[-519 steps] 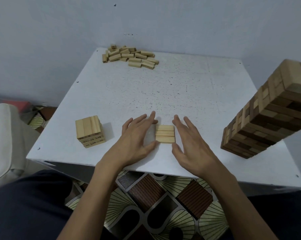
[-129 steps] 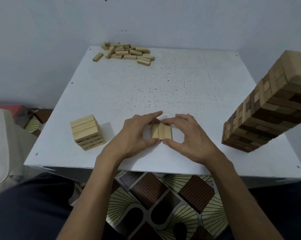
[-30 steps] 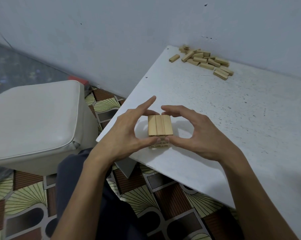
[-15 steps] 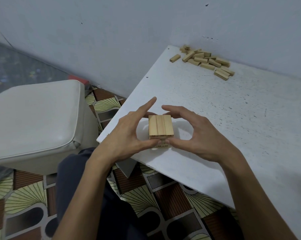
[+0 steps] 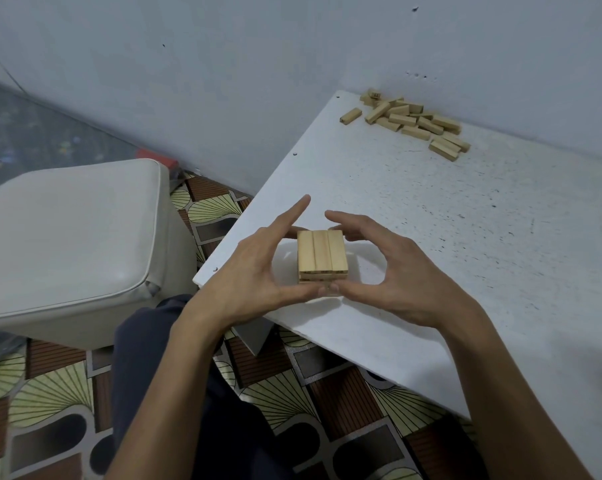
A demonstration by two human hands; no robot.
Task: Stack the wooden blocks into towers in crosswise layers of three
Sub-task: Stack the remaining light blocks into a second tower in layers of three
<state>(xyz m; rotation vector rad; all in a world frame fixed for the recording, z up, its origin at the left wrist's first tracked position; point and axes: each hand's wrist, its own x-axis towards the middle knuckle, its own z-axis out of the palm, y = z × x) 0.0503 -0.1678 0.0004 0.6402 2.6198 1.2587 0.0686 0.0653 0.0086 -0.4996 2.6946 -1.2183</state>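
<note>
A short tower (image 5: pixel 322 258) of pale wooden blocks stands near the left corner of the white tabletop (image 5: pixel 465 237), its top layer three blocks side by side. The left hand (image 5: pixel 254 268) and right hand (image 5: pixel 389 271) cup it from both sides, fingertips and thumbs at its edges, squaring it; whether they grip or merely touch is unclear. Light, stiff and smooth, the blocks probably slide easily, so press opposite faces evenly. Loose blocks (image 5: pixel 413 121) lie far back by the wall

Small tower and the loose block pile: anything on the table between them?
Nothing: the head view shows only bare white table between the small tower and the loose block pile.
</note>
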